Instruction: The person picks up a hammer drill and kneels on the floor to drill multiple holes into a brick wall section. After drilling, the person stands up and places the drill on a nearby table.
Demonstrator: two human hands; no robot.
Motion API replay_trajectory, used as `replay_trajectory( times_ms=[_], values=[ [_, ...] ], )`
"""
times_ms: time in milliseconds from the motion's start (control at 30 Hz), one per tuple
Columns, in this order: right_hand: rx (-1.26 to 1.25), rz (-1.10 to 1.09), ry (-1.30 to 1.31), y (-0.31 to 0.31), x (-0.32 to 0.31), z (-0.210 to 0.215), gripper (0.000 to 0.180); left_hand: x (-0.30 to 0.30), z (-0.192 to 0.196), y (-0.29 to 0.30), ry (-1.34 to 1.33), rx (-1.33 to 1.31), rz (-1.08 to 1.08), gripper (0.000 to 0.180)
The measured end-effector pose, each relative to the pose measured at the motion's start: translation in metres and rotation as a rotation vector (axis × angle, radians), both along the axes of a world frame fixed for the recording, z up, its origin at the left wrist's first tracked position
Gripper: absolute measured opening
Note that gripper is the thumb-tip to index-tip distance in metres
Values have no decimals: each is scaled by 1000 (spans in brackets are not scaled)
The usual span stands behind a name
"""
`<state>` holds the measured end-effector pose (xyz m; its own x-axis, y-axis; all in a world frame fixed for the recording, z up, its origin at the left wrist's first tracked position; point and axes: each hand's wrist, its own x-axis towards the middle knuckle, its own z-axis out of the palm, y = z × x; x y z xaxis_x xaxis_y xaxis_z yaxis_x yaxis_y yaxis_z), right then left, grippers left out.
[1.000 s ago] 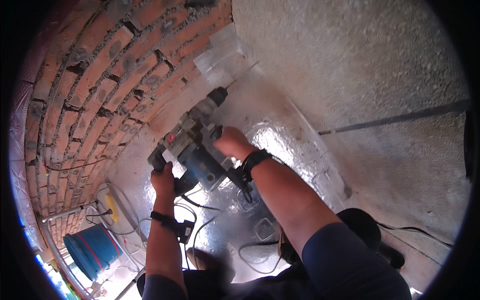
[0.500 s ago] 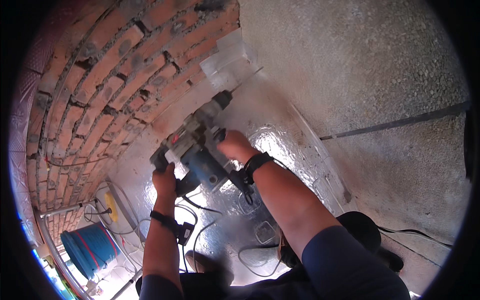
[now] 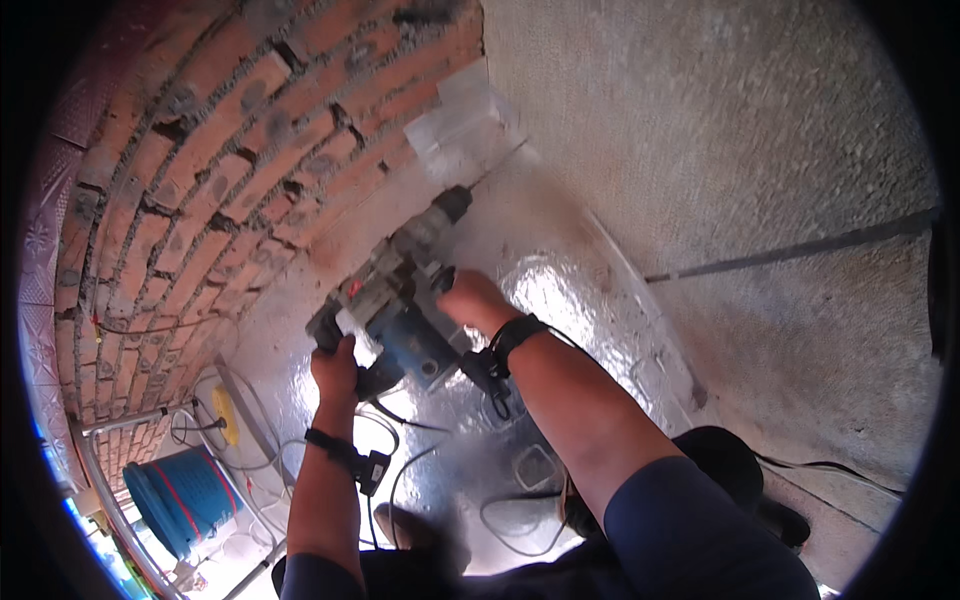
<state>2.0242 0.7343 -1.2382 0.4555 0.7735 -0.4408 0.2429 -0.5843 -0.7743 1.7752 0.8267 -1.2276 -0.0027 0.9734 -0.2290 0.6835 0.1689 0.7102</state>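
- Closest in, dark sleeves [image 3: 670,520] end partway along both forearms; a brown shoe [image 3: 405,525] shows at the lower edge.
- Dark wristbands [image 3: 522,332] circle both wrists, each with a small black device [image 3: 374,472] attached.
- Of the two hands, the left hand [image 3: 333,370] is closed around the rear handle [image 3: 326,325] of a power drill; its fingertips are partly hidden.
- The right hand [image 3: 472,300] is gripping the dark side handle [image 3: 441,280], on the drill's right side.
- The power drill [image 3: 405,335], grey with a blue motor housing, is held slantwise above the floor, its black chuck [image 3: 454,203] pointing up and right in view.
- Dark cables [image 3: 400,470] loop below the drill, across a shiny, silvery floor [image 3: 530,235].
- A blue bucket [image 3: 190,500] with red bands stands at lower left beside a metal frame [image 3: 130,424], near a yellow object [image 3: 226,416].
- A thin bit [image 3: 498,165] reaches toward the corner by the grey wall; I cannot tell whether its tip touches.
- Beyond, a red brick wall [image 3: 210,170] rises on the left and a rough grey wall [image 3: 700,130] on the right.
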Motion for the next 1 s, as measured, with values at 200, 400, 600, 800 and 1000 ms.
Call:
replay_trajectory(
  times_ms=[200,400,600,800,1000],
  values=[
    [29,31,-53,4,14,-11,22,3,-4,-4,-5,-75,48,36],
    [-45,48,14,3,9,-15,19,14,4,-5,14,-51,65,36],
    [-64,48,78,14,10,0,24,9,6,5,-32,-100,55,44],
    [60,23,-30,-3,9,9,26,12,24,-12,94,-40,10,49],
    [73,138,12,-18,20,21,24,17,56,-32,-210,-244,85,27]
  ],
)
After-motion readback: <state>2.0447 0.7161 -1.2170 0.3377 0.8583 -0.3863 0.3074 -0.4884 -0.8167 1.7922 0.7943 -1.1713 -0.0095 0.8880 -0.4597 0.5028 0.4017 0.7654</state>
